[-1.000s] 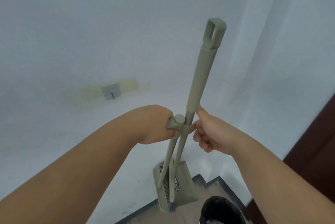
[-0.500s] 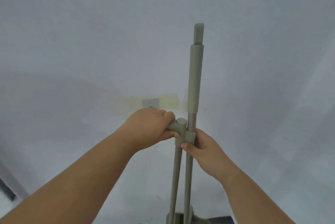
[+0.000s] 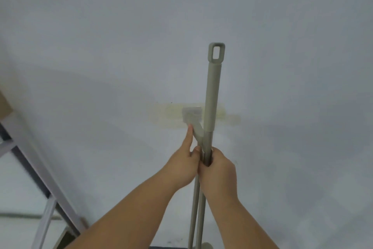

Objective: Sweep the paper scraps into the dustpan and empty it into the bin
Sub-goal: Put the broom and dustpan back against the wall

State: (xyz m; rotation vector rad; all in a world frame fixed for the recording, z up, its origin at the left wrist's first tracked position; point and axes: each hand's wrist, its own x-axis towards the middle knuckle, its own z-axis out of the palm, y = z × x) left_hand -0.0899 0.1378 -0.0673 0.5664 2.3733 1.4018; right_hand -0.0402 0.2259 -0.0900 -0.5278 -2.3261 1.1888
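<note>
The broom handle (image 3: 212,95) is standing nearly upright in front of the pale wall (image 3: 101,36), its looped hanging end (image 3: 216,52) now turned flat toward the camera where half a second ago it was showing edge-on. The thinner dustpan handle (image 3: 194,208) is running down just beside it on the left, and its angled grip (image 3: 195,127) is pressing up against the grey hook plate (image 3: 191,111) on the yellowed patch of wall, higher than before. The left hand (image 3: 182,165) is no longer clenching that grip: it is sitting lower, fingers curled round the shafts, with the forefinger (image 3: 188,137) stretched up along the grip. The right hand (image 3: 219,172) is wrapping closed round the broom handle, touching the left hand. The pan and bristles are out of view below, apart from a small rounded piece (image 3: 206,245) at the bottom edge. At the far left a grey metal frame (image 3: 34,170) is now showing, slightly blurred.
</note>
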